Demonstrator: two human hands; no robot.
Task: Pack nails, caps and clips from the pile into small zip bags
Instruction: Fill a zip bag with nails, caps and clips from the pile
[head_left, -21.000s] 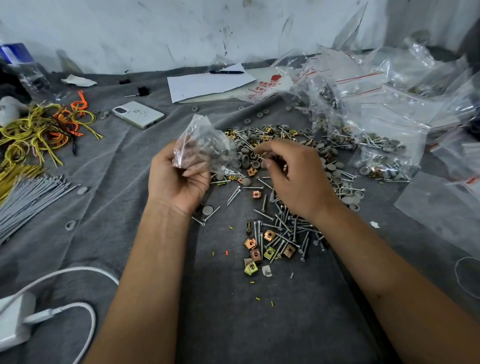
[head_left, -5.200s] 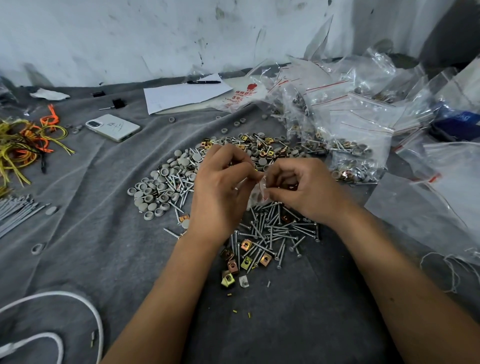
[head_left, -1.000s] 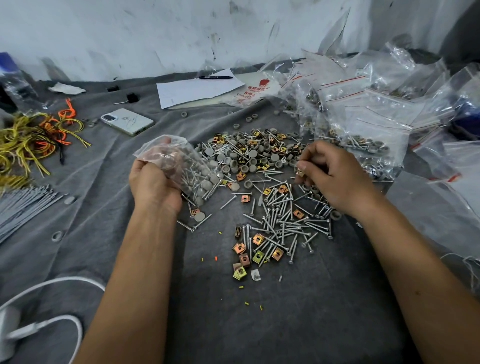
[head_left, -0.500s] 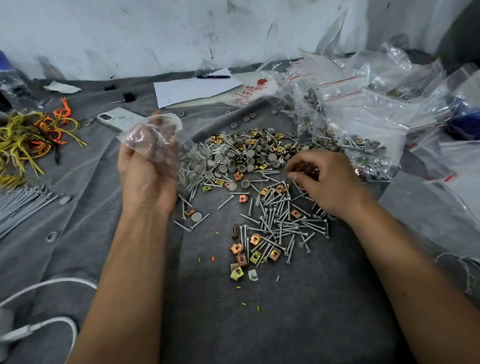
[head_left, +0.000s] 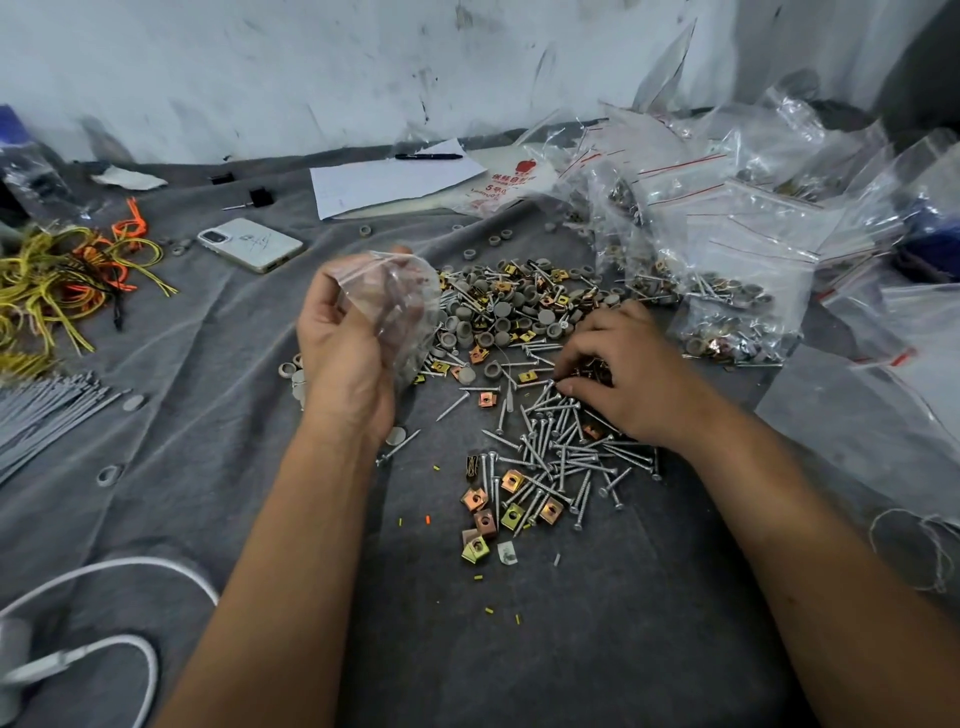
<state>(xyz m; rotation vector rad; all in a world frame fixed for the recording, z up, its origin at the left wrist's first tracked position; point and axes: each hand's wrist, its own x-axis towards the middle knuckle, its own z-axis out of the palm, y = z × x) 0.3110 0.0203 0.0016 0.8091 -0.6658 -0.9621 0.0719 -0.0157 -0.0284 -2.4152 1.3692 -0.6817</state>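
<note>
A pile of silver nails (head_left: 561, 447), grey round caps (head_left: 501, 312) and gold and copper square clips (head_left: 511, 480) lies spread on the grey cloth (head_left: 519, 649). My left hand (head_left: 343, 358) holds a small clear zip bag (head_left: 400, 306) up at the pile's left edge; the bag looks empty. My right hand (head_left: 618, 374) is down on the right part of the pile, its fingers curled on nails and clips. What the fingers hold is hidden.
Filled and empty zip bags (head_left: 727, 291) are heaped at the right. A phone (head_left: 249, 244), paper with a pen (head_left: 395, 182), yellow and orange ties (head_left: 62, 280), grey cable ties (head_left: 47, 410) and a white cable (head_left: 104, 649) lie at the back and left.
My left hand emptied the bag's nails and caps back onto the pile and raised the bag. My right hand dropped lower onto the nails at the pile's right side.
</note>
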